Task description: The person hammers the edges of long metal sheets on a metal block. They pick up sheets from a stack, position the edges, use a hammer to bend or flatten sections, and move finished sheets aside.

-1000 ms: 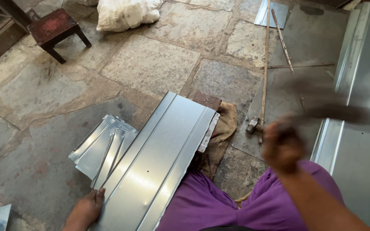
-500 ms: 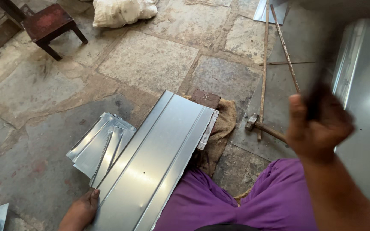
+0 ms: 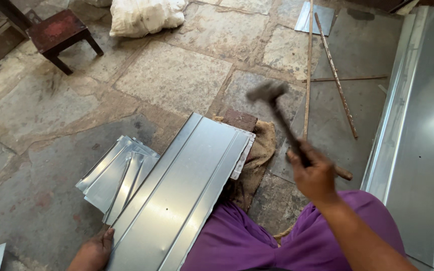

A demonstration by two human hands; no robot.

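As seen at far left, noted dark red wooden stool [image 3: 59,32] and lumpy white sack [image 3: 144,15] on rough stone floor [image 3: 172,75]. Found left hand [image 3: 94,251] laid flat, fingers spread, on near corner of long galvanised panel [image 3: 177,200]; clasped nothing, just pressed down. Saw panel shiny, smooth, ribbed lengthwise, far end propped on brick [image 3: 239,120] over coarse burlap [image 3: 257,155], small folded offcuts [image 3: 114,175] just beside. Judged best to keep that palm well apart from struck end and land blows square on folded edge over brick. Found right hand [image 3: 315,175] closed tight around wooden handle of hammer [image 3: 277,118], head raised, blurred. Noted thin rusty rods [image 3: 307,75] and large bright sheet [image 3: 418,125] at right.
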